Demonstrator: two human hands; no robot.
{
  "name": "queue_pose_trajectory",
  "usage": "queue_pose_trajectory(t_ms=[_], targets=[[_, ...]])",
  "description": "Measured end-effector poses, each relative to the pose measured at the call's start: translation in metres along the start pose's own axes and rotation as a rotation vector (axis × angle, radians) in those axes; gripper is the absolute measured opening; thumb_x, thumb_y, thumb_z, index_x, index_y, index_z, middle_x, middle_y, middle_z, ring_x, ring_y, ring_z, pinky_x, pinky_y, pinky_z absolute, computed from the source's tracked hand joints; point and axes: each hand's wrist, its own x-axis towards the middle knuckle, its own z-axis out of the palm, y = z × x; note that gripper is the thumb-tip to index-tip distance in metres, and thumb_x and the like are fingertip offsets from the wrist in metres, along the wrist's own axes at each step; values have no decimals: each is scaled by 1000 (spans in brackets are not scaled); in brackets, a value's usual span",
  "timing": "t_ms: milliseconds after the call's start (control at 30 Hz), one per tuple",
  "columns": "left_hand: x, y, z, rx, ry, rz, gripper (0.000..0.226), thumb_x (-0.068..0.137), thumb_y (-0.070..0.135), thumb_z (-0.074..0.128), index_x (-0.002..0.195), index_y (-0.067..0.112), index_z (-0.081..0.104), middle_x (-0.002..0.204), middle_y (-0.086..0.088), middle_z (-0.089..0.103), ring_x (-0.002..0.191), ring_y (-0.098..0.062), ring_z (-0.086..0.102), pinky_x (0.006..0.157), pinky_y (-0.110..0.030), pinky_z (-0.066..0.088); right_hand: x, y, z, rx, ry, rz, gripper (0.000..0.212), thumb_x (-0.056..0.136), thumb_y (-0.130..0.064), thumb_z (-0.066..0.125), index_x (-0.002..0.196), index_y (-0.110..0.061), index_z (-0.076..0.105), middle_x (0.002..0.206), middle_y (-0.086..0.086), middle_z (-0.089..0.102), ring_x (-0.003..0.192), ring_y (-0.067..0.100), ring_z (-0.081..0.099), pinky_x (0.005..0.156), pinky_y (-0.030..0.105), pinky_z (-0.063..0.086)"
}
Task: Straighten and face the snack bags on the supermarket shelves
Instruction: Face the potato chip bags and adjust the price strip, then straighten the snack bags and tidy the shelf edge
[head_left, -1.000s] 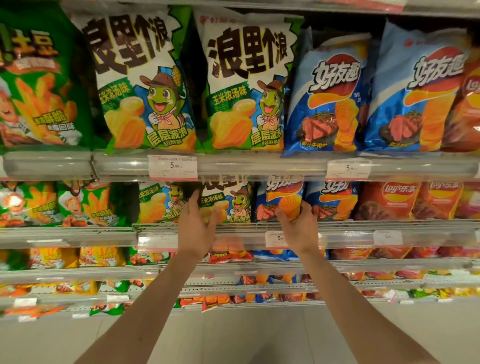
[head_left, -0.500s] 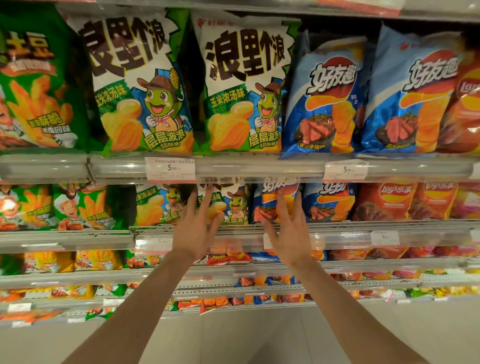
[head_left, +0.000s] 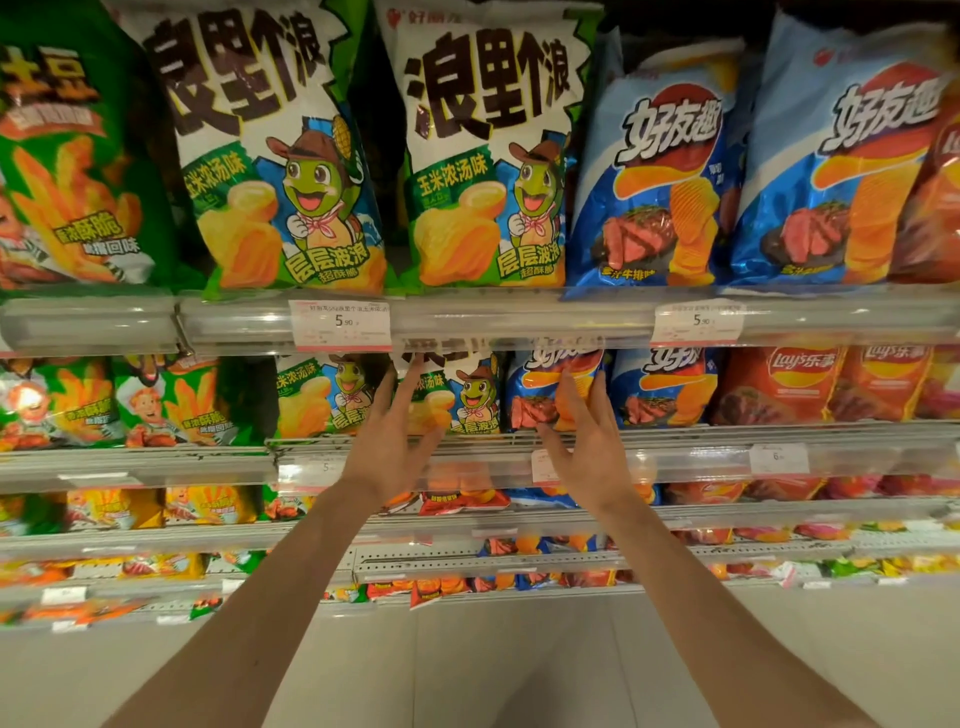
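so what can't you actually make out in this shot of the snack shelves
- Head view: tops of the second-shelf green frog bag and blue steak bag are hidden behind the shelf rail above.
- Small print on the price tag is too small to read.
- Whether the left hand or right hand touches a bag: unclear.
- Lower shelves' bags are blurred.

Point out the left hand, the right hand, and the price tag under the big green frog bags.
left hand (head_left: 387, 447): head view, back of the hand.
right hand (head_left: 589, 449): head view, back of the hand.
price tag (head_left: 340, 325): head view, centre of the label.
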Motion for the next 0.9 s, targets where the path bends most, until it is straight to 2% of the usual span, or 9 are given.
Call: queue_pose_trajectory(t_ms=[100,167,367,500,567,667,767,833,900], targets=[[-4,-4,-5,-70,8,29,80,100,43,62,162,44,11,173,-1,9,148,-30,38,117,-46,40,-4,2,-5,50,5,27,68,101,-32,62,161,-30,28,173,7,2,159,23,7,125,42,29],[-8,-6,-8,-103,7,45,78,100,43,60,162,43,12,171,-2,17,154,-24,27,119,-46,38,-10,2,-7,67,22,67,62,101,-31,62,158,-26,37,172,5,10,157,19,16,122,39,35],[-21,-14,-17,-234,-38,12,75,101,28,63,162,33,19,166,-1,31,149,-23,37,118,-47,39,-30,3,-6,108,-8,201,54,102,-34,61,153,-27,46,170,-1,22,154,16,25,113,26,28],[-32,-27,-28,-301,-91,-55,71,101,17,64,161,26,27,160,2,41,146,-17,41,118,-40,39,-41,-9,3,224,35,271,46,101,-24,64,145,-17,54,163,2,38,150,19,36,122,39,33],[-41,-35,-35,-366,-95,-85,63,101,17,63,158,24,35,153,1,50,141,-14,45,115,-39,42,-48,-18,9,263,58,328,39,100,-21,64,139,-14,59,151,4,53,139,22,50,113,37,44],[-55,-51,-49,-421,-49,-103,47,101,16,62,146,23,50,136,3,62,125,-15,59,104,-42,52,-65,-38,19,281,35,373,26,101,-17,62,127,-15,66,120,1,68,113,19,63,92,20,50],[-70,-73,-65,-475,-11,-124,35,100,21,65,133,28,59,116,9,70,106,-11,68,90,-38,58,-84,-67,36,464,35,459,21,100,0,59,120,-1,66,97,8,68,85,13,68,84,26,53],[-83,-90,-75,-543,9,-165,28,100,24,66,126,33,61,110,13,72,102,-6,69,89,-30,56,-98,-89,48,520,50,496,19,101,4,56,117,5,64,91,13,69,67,3,68,69,16,54],[-96,-106,-87,-613,32,-199,25,100,21,65,120,36,61,109,11,74,101,-10,70,86,-22,53,-113,-111,63,504,67,513,17,102,-4,57,115,3,67,97,17,73,71,8,70,69,19,56]])
